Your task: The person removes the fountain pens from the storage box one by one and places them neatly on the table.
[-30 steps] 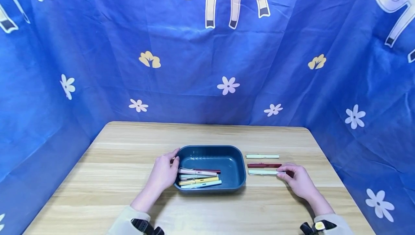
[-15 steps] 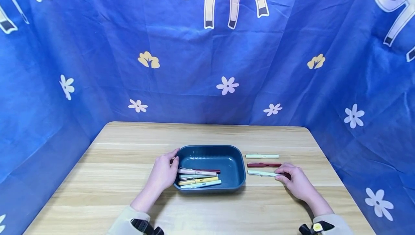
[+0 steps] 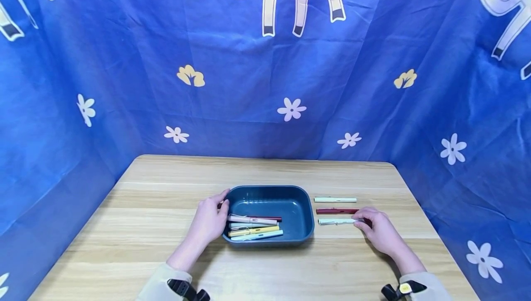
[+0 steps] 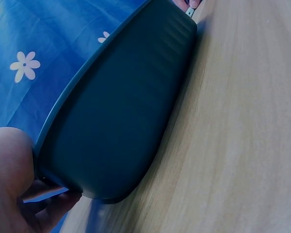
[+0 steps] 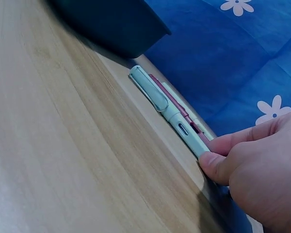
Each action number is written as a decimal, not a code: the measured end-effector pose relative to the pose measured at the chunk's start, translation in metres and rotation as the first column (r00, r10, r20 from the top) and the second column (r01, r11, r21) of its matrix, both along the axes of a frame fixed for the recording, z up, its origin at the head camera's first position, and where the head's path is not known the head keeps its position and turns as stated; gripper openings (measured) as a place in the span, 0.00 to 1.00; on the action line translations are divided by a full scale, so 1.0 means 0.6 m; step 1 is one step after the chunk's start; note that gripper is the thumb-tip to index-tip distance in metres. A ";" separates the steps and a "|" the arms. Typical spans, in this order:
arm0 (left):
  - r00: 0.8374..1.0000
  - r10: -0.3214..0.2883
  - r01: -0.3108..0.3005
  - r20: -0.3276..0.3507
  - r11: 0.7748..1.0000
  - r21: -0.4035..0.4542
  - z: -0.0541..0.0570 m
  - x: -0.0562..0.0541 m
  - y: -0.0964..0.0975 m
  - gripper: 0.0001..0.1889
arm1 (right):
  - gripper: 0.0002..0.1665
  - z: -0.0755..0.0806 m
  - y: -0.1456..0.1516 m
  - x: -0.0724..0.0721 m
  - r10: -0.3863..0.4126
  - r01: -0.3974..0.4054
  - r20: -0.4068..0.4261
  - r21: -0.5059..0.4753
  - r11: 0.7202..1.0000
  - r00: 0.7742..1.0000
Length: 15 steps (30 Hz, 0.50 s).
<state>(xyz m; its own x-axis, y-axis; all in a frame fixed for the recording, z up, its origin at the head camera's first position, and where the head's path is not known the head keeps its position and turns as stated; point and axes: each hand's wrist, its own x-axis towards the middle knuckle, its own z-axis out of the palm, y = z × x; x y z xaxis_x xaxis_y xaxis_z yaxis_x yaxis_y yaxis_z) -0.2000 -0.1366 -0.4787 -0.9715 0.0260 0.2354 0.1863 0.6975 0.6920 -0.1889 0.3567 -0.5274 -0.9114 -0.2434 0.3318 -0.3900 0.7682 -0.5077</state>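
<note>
1. Head view, change noted: near pale green pen (image 3: 335,221), slanting with its right end nearer half a second ago, is now lying almost level, running nearly parallel to the dark red pen (image 3: 337,211) just beyond it. Blue box (image 3: 294,218) and left hand (image 3: 210,218) are keeping their places.
2. Meaning, by judgement: the pen is being straightened in its row rather than being carried. With the far pale green pen (image 3: 335,200), three are forming a set on the table (image 3: 166,190), right of the box.
3. Right hand (image 3: 377,229): thumb and index finger are pinching the near pen's right end, the grip closing down to the pen's thickness.
4. Pen relative to grip: it is extending left from the fingertips, clip end pointing toward the box but staying apart from it. Whether it is resting on the table or hovering just above, cannot tell.
5. Left hand: fingers are touching the box's left rim; whether that grip is pinching the wall, cannot tell.
6. Box contents: several pens, including a yellow pen (image 3: 261,231), are lying toward the near left.
</note>
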 end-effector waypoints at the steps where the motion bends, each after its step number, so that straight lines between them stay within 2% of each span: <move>1: 1.000 0.000 0.000 -0.001 1.000 0.001 0.000 0.000 0.000 0.22 | 0.12 0.000 0.000 0.000 -0.002 0.002 0.000 -0.001 1.000 1.000; 15: 1.000 -0.004 0.004 -0.019 1.000 0.001 -0.002 -0.002 0.000 0.22 | 0.13 0.003 0.000 -0.001 -0.022 0.022 0.019 0.008 1.000 1.000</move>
<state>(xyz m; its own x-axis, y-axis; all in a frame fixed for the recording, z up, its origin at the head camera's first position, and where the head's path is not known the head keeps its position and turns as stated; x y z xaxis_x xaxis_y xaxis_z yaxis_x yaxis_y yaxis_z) -0.2013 -0.1365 -0.4800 -0.9667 0.0292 0.2543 0.2023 0.6962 0.6888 -0.1897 0.3565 -0.5256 -0.9227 -0.2258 0.3125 -0.3633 0.7804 -0.5089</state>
